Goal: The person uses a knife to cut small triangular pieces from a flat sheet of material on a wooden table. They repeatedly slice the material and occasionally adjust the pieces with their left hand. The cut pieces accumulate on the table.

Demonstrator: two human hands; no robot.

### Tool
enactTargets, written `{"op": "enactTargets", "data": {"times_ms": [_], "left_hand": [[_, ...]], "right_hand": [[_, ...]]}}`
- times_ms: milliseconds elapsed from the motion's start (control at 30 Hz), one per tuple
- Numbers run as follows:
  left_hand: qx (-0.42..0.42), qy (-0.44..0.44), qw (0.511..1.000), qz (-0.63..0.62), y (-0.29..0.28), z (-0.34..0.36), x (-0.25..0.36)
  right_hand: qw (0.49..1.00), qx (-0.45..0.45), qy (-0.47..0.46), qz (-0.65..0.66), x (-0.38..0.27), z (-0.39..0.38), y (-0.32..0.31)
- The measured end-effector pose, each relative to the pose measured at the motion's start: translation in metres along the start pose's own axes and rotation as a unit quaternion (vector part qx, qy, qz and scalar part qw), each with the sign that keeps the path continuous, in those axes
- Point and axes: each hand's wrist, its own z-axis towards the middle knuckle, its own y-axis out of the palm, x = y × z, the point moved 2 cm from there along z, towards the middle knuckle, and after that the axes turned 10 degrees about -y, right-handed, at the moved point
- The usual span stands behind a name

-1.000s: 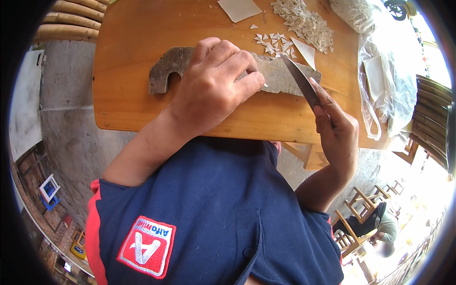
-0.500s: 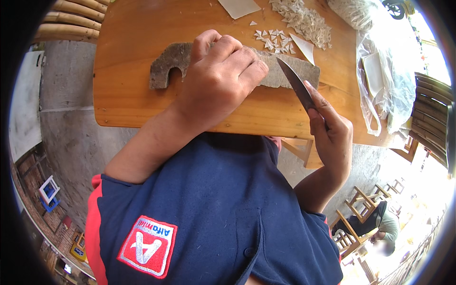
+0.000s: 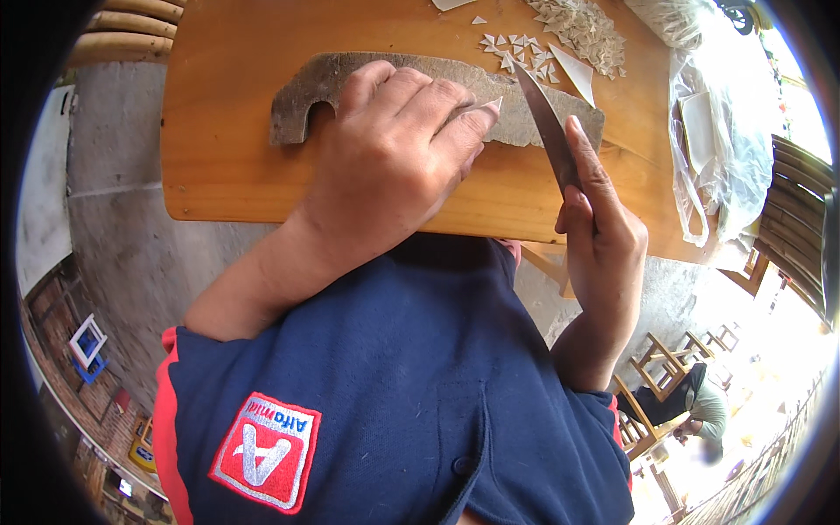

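Observation:
My left hand (image 3: pixel 394 153) is closed on a small white piece (image 3: pixel 490 107), pinched over a worn grey board (image 3: pixel 306 87) with a notch in its lower edge. The board lies on a wooden table (image 3: pixel 219 157). My right hand (image 3: pixel 604 227) grips a dark knife (image 3: pixel 544 118), index finger along the blade, its tip raised over the board's right part. Beyond the board are scattered white triangles (image 3: pixel 519 48), a larger white triangle (image 3: pixel 575 74) and a heap of small white chips (image 3: pixel 577 35).
Clear plastic bags (image 3: pixel 726 192) with white sheets lie at the table's right. Bamboo slats (image 3: pixel 122 35) border the upper left. At the lower right, a bent-over person (image 3: pixel 704 411) is among wooden chairs (image 3: pixel 661 363). A framed white object (image 3: pixel 87 341) sits at the far left.
The table, board and both hands appear higher in the picture. The white piece's tip now shows at my left fingertips, and the knife stands more steeply.

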Motion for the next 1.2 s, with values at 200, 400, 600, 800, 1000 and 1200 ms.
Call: {"op": "enactTargets", "data": {"times_ms": [200,400,600,800,1000,1200], "left_hand": [[0.0,-0.003,1.0,0.01,0.006,-0.007,0.002],[0.004,-0.001,1.0,0.016,0.006,-0.01,0.001],[0.014,-0.006,1.0,0.006,0.007,-0.011,0.001],[0.017,-0.014,1.0,0.007,0.009,-0.012,0.001],[0.018,-0.014,1.0,0.007,0.008,-0.012,0.001],[0.019,-0.011,1.0,0.01,0.008,-0.012,0.001]], "right_hand": [[0.998,-0.053,-0.013,-0.028,-0.011,0.006,0.0],[0.997,-0.064,-0.002,-0.05,-0.014,0.004,0.006],[0.996,-0.052,-0.02,-0.066,-0.013,0.002,0.011],[0.991,-0.051,-0.037,-0.116,-0.016,-0.001,0.015],[0.982,-0.066,-0.037,-0.172,-0.023,-0.004,0.02],[0.975,-0.075,-0.038,-0.205,-0.029,-0.005,0.02]]}}
